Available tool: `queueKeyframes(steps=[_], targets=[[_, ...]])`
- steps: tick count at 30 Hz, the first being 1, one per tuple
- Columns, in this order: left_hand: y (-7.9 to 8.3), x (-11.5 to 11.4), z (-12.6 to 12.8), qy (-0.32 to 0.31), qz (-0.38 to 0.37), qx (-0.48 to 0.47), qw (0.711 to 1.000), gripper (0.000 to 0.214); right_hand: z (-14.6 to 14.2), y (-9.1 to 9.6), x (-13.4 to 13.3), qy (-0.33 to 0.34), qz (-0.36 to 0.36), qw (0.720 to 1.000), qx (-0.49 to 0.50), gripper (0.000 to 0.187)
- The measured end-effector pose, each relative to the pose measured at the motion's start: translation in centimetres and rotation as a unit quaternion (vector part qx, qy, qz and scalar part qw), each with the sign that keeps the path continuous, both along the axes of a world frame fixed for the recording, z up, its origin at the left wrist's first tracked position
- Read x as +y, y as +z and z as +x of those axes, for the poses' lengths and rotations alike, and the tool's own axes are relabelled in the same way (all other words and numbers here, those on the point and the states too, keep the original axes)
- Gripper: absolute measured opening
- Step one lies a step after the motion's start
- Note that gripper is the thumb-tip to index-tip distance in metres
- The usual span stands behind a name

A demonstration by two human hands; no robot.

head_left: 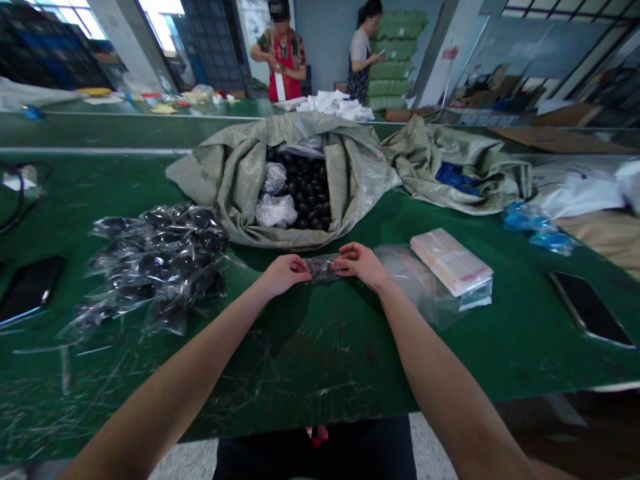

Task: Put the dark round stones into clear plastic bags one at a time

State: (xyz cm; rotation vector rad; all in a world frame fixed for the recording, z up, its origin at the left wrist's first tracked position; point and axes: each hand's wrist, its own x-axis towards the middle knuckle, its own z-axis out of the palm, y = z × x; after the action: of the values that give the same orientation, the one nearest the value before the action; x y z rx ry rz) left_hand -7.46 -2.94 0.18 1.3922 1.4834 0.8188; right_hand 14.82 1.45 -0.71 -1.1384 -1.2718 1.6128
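Note:
Between my two hands a small clear plastic bag (323, 267) with something dark inside is held stretched sideways. My left hand (287, 274) pinches its left end, and my right hand (361, 265) pinches the right end. Just beyond them, an open woven sack (357, 180) holds many black egg-shaped pieces (307, 190) and some crumpled clear plastic (276, 210). To the left lies a heap of dark pieces in clear bags (165, 257). A stack of flat clear bags (450, 260) lies right of my right hand, with loose ones beside it.
Phones lie at the left (30, 288) and right (590, 308) of the green table (310, 360). A second sack (480, 153) with blue items (456, 177) lies back right, near blue plastic pieces (543, 230). Two people stand behind the far table.

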Motion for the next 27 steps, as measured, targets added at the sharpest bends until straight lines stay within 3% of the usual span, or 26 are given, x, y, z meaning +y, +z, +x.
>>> queueKeyframes(steps=[8, 17, 20, 27], targets=[[-0.7, 0.1, 0.3, 0.026, 0.031, 0.086, 0.995, 0.025, 0.0, 0.0, 0.0, 0.006, 0.01, 1.0, 0.003, 0.028], [-0.9, 0.1, 0.1, -0.029, 0.063, 0.128, 0.989, 0.018, 0.1, 0.2, -0.1, 0.002, 0.0, 1.0, 0.004, 0.028], [-0.4, -0.1, 0.2, -0.025, 0.065, 0.087, 0.994, 0.018, 0.1, 0.2, -0.1, 0.007, 0.001, 1.0, 0.021, 0.033], [0.3, -0.4, 0.7, 0.024, -0.019, -0.107, 0.994, 0.026, 0.3, 0.2, 0.1, 0.0, 0.043, 0.999, 0.007, 0.041]])
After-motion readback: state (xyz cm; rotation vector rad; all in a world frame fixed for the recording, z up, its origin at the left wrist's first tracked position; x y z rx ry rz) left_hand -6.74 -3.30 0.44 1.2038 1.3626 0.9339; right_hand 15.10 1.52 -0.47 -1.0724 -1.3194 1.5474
